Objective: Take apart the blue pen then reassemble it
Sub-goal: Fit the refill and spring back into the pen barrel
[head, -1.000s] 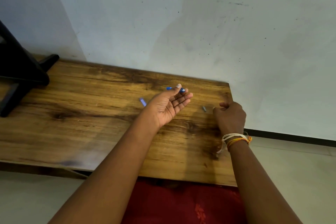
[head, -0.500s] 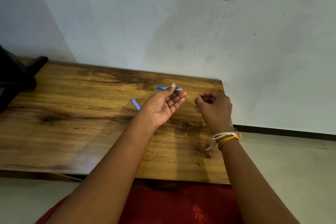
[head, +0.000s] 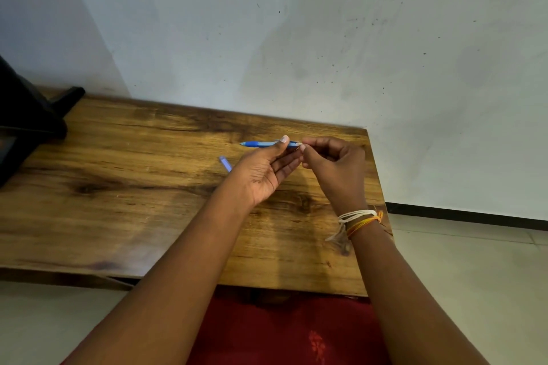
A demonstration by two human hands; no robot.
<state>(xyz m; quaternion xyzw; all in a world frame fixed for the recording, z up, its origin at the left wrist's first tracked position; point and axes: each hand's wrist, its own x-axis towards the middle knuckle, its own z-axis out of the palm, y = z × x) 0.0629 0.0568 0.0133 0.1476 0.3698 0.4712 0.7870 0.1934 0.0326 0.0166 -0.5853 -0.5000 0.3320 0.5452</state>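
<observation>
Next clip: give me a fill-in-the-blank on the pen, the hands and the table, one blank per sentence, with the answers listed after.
1. The blue pen body is held in the ____ hand.
2. The right hand meets the pen body at its ____ end.
3. A small loose blue piece lies on the ____ table.
4. Thread bands circle the ____ wrist.

Answers: left; right; wooden; right
</observation>
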